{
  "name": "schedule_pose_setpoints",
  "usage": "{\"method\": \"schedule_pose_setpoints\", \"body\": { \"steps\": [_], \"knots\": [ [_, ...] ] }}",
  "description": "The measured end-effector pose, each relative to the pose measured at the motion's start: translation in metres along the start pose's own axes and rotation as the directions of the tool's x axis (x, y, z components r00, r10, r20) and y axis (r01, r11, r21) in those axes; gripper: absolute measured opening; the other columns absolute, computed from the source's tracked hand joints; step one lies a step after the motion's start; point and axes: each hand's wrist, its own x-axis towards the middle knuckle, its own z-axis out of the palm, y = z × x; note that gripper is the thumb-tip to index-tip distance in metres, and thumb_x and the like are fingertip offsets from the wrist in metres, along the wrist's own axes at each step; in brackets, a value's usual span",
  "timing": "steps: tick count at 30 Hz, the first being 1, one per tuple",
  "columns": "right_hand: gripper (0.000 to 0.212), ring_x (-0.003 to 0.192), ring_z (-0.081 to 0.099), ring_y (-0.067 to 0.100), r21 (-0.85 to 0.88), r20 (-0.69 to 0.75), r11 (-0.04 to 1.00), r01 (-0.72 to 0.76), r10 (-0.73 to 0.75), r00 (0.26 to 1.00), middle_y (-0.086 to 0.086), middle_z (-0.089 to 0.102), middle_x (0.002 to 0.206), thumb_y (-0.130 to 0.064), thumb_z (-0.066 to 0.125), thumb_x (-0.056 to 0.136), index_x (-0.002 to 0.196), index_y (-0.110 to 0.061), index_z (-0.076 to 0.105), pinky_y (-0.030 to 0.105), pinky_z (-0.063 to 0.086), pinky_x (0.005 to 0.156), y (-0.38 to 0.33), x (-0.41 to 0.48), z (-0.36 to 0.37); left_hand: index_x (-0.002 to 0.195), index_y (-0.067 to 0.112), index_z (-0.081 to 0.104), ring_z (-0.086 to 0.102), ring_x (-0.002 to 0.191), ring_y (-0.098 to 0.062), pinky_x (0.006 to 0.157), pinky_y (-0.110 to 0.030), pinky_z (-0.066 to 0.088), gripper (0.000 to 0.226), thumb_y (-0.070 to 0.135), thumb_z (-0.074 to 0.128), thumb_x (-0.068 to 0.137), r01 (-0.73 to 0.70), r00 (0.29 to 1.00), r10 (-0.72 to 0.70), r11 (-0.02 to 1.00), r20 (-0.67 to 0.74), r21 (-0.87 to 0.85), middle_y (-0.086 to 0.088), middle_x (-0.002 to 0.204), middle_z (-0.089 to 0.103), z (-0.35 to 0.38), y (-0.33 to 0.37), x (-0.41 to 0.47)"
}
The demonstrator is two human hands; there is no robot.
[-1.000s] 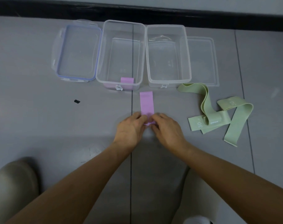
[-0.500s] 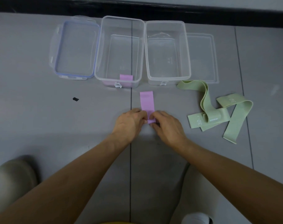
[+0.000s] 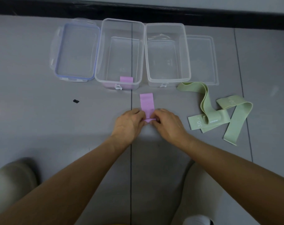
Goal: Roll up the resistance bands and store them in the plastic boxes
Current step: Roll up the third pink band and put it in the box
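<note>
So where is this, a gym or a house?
Probably a plain indoor floor; which room, I cannot tell. Grey tiles with straight seams, a black strip along the wall, and the person's knees low over the tiles suggest it.

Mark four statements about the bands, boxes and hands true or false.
1. The left hand and the right hand both pinch the near end of the pink band. True.
2. The right box holds a rolled band. False: the pink roll sits in the left box; the right box looks empty.
3. The green bands lie unrolled to the right of the hands. True.
4. Both boxes are closed. False: both are open, with the blue-edged lid lying to their left and the clear lid to their right.
</note>
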Motion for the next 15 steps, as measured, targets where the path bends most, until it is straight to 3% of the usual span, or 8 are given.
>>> {"method": "schedule_pose_setpoints", "body": {
  "steps": [8, 15],
  "knots": [
    [0.013, 0.085, 0.062, 0.022, -0.072, -0.02, 0.996, 0.049, -0.051, 0.999, -0.003, 0.06, 0.102, -0.031, 0.061, 0.091, 0.102, -0.025, 0.059, 0.034, 0.05, 0.071, -0.003, 0.002, -0.001, 0.091, 0.02, 0.064, 0.061, 0.086, -0.03, 0.072, -0.037, 0.05, 0.021, 0.041, 0.064, 0.088, 0.07, 0.995, -0.069, 0.997, 0.075, -0.011, -0.002, 0.094, 0.063, -0.003, -0.001, 0.012],
    [0.02, 0.088, 0.062, 0.028, -0.184, -0.001, 0.977, 0.11, -0.112, 0.994, 0.002, 0.061, 0.105, -0.034, 0.061, 0.092, 0.107, -0.02, 0.061, 0.036, 0.049, 0.069, -0.003, 0.007, -0.006, 0.091, 0.02, 0.061, 0.059, 0.082, -0.029, 0.067, -0.037, 0.047, 0.013, 0.033, 0.062, 0.09, 0.102, 0.995, -0.101, 0.995, 0.016, -0.022, -0.002, 0.093, 0.06, -0.003, 0.004, 0.012]
  ]
}}
